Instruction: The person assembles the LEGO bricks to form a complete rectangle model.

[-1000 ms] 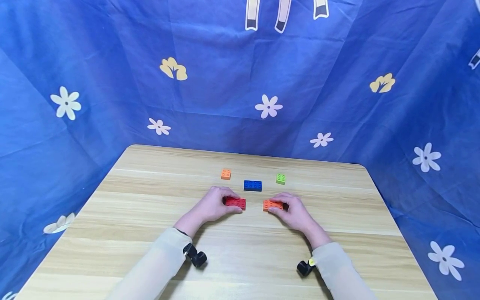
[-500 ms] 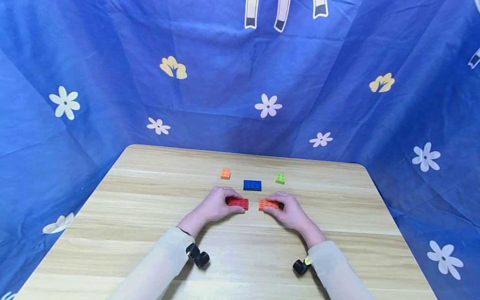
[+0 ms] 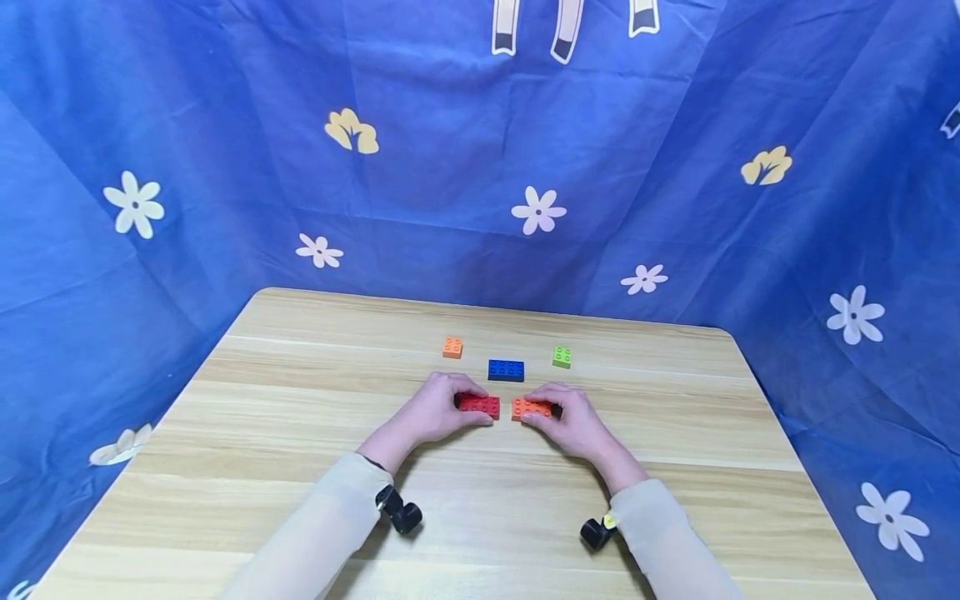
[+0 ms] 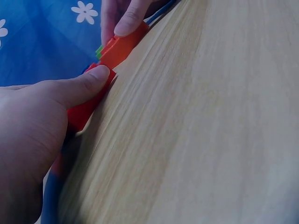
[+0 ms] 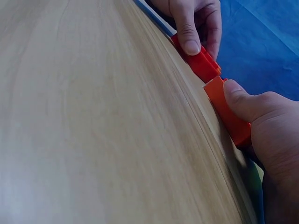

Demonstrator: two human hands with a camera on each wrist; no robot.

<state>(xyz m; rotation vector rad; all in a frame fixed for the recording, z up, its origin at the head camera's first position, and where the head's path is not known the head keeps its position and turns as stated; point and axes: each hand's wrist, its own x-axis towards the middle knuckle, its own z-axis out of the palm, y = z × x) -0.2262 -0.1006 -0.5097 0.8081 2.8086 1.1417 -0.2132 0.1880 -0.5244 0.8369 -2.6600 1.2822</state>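
Observation:
My left hand [image 3: 433, 410] pinches a red building brick [image 3: 483, 406] between thumb and fingers, low over the table. Opposite it, my right hand [image 3: 573, 423] grips an orange brick [image 3: 531, 408] by its long sides. The two bricks lie end to end with a narrow gap between them in the head view. In the left wrist view the thumb presses the near side of the red brick [image 4: 88, 106]. The right wrist view shows the other thumb against the orange brick [image 5: 229, 112]. Fingers behind both bricks are partly hidden.
Just beyond the hands lies a blue brick [image 3: 506, 371]. Farther back are a small orange brick [image 3: 452, 347] on the left and a small green brick [image 3: 562, 357] on the right. The wooden table [image 3: 480, 533] ends at a blue patterned curtain [image 3: 450, 167].
Both hands have slid inward with their bricks, so the gap between the red and the orange brick has narrowed. The three other bricks have stayed in place.

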